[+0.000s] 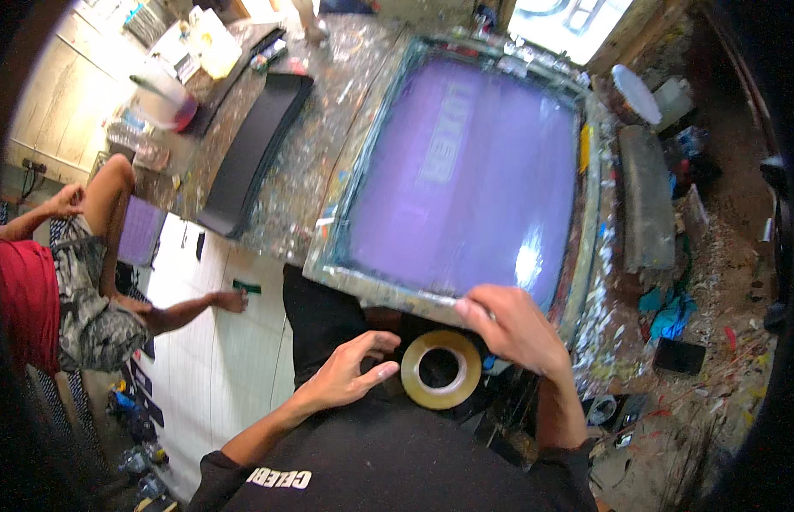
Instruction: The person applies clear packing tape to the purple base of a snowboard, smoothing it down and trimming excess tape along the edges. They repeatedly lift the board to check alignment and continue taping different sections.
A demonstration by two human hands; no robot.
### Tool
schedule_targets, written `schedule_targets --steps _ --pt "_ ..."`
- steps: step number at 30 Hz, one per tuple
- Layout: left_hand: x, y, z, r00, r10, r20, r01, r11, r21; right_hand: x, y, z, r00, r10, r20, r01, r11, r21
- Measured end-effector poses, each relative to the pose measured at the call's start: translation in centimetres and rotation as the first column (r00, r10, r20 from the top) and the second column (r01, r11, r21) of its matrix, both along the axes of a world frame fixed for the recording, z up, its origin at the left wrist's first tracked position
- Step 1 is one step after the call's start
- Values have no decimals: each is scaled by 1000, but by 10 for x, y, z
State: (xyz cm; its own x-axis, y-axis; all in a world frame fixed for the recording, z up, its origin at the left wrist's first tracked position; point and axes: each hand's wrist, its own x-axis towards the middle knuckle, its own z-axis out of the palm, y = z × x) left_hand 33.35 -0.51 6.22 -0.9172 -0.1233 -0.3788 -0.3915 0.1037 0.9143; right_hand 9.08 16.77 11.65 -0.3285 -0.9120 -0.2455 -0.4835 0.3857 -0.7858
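Observation:
A screen-printing frame with purple mesh lies on a paint-stained table in front of me; its mesh bears lettering. My right hand rests at the frame's near edge, fingers bent down at its rim; whether it grips the rim I cannot tell. My left hand is in the air before my body, fingers apart, holding nothing. Between my hands, close to my lap, is a roll of yellowish adhesive tape, its round hole facing up. The left fingertips are beside the roll, with a small gap between.
A stack of curved black pieces lies left on the stained table. Beyond it stands a stained plastic tub. A person in a red top sits at the left. At the right are a round lidded container and a dark phone-like slab.

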Motion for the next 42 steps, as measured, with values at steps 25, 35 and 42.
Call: schedule_targets --steps 25,35,42 --pt "202 -340 164 424 565 -708 -902 196 -384 78 98 177 680 149 -718 31 972 232" --pt "225 -370 113 74 604 -794 -964 246 97 105 122 161 141 -150 -979 -158 972 -171" --pt "170 -358 98 59 631 -774 -809 484 333 97 74 10 675 -165 -719 -130 933 -336"
